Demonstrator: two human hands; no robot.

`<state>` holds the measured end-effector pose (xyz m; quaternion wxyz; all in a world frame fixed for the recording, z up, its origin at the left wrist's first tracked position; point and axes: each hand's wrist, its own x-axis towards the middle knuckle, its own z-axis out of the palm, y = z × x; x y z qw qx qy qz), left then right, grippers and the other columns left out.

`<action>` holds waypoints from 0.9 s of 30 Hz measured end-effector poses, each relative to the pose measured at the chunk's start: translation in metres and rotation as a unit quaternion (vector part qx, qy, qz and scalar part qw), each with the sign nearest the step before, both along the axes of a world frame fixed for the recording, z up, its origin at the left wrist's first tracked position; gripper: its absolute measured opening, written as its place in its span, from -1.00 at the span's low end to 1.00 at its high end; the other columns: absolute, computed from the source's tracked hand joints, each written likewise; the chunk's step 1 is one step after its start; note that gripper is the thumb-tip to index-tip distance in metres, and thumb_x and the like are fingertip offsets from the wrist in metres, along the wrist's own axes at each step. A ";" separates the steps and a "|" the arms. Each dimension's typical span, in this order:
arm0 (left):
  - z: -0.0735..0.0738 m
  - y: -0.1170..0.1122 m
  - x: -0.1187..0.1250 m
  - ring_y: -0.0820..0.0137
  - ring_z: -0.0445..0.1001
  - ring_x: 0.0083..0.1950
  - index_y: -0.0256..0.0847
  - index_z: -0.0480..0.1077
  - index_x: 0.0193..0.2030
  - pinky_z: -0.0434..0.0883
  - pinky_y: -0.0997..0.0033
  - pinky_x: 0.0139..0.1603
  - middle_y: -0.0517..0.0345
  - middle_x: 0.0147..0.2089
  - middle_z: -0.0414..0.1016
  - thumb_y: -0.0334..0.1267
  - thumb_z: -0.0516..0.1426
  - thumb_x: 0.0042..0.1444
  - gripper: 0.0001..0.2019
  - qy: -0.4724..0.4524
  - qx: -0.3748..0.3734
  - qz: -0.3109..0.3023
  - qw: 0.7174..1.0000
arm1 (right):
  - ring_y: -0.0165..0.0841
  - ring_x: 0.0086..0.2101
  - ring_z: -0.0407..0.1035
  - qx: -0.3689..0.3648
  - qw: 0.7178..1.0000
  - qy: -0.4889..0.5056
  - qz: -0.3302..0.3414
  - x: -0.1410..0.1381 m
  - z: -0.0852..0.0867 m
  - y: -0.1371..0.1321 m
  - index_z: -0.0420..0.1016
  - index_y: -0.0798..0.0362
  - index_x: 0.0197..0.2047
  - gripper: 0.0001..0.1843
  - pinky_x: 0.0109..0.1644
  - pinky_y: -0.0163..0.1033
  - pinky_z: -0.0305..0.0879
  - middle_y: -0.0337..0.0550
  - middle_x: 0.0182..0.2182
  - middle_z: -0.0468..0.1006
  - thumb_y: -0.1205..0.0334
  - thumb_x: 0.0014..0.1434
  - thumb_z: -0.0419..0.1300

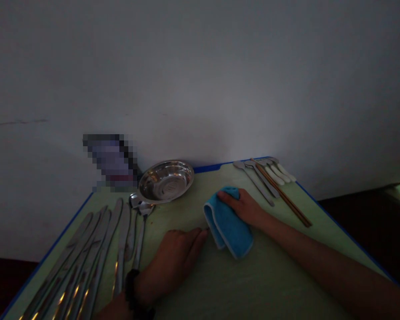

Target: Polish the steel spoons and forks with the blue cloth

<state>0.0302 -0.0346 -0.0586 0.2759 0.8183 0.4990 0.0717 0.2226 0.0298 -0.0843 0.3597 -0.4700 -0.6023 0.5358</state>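
Note:
My right hand (246, 205) rests on a folded blue cloth (227, 226) in the middle of the pale green table (273, 275), its fingers curled over the cloth's far edge. My left hand (173, 258) lies flat on the table just left of the cloth, fingers stretched toward it, with a dark band on the wrist. Nothing shows in the left hand.
A steel bowl (166, 180) sits at the table's back edge against the wall. Several knives (86, 258) and spoons (138, 222) lie in a row at the left. More spoons (258, 178) and brown chopsticks (283, 195) lie at the back right. A blurred object (111, 162) stands back left.

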 end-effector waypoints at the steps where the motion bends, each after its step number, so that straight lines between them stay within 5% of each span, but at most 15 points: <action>1: 0.001 0.000 0.000 0.43 0.35 -0.51 -0.20 0.29 -0.48 0.23 0.49 -0.46 0.19 -0.55 0.37 -0.15 -0.24 0.25 -0.59 -0.020 -0.010 0.009 1.000 | -0.53 -0.67 0.09 -0.020 1.000 0.015 0.007 0.002 -0.001 0.001 0.20 0.06 -0.62 -0.54 -0.62 -0.37 0.03 -0.36 -0.71 0.18 -0.16 0.00 0.09; 11: 0.000 0.001 -0.010 0.49 0.20 -0.51 -0.19 0.14 -0.55 0.20 0.53 -0.45 0.31 -0.58 0.15 -0.10 -0.22 0.26 -0.60 -0.175 -0.091 0.072 0.978 | -0.44 -0.49 0.41 -0.181 0.950 0.240 0.089 0.019 -0.009 0.013 0.44 0.12 -0.34 -0.67 -0.32 -0.27 0.34 -0.23 -0.50 0.52 0.09 -0.15 0.31; 15: 0.000 0.003 -0.006 0.47 0.25 -0.53 -0.19 0.17 -0.52 0.21 0.52 -0.48 0.28 -0.58 0.21 -0.10 -0.24 0.26 -0.59 -0.117 -0.058 0.058 0.990 | -0.44 -0.47 0.41 -0.155 0.964 0.204 0.073 0.013 -0.010 0.009 0.42 0.08 -0.31 -0.67 -0.32 -0.26 0.34 -0.24 -0.44 0.53 0.15 -0.18 0.33; 22: -0.014 0.001 -0.002 0.38 0.45 -0.49 -0.22 0.34 -0.29 0.30 0.45 -0.42 0.12 -0.48 0.47 -0.20 -0.27 0.27 -0.60 0.054 0.055 -0.021 0.997 | -0.42 -0.44 0.32 -0.017 0.998 0.010 -0.058 -0.007 0.003 -0.010 0.35 0.05 -0.32 -0.51 -0.39 -0.31 0.28 -0.30 -0.44 0.44 0.06 -0.33 0.38; 27: -0.013 -0.002 -0.001 0.39 0.46 -0.49 -0.23 0.34 -0.33 0.31 0.44 -0.40 0.11 -0.48 0.48 -0.20 -0.28 0.27 -0.58 0.061 0.063 -0.041 0.995 | -0.51 -0.62 0.17 -0.013 0.996 0.015 -0.086 -0.011 0.001 -0.011 0.27 0.07 -0.56 -0.59 -0.55 -0.36 0.14 -0.34 -0.65 0.27 -0.14 -0.09 0.18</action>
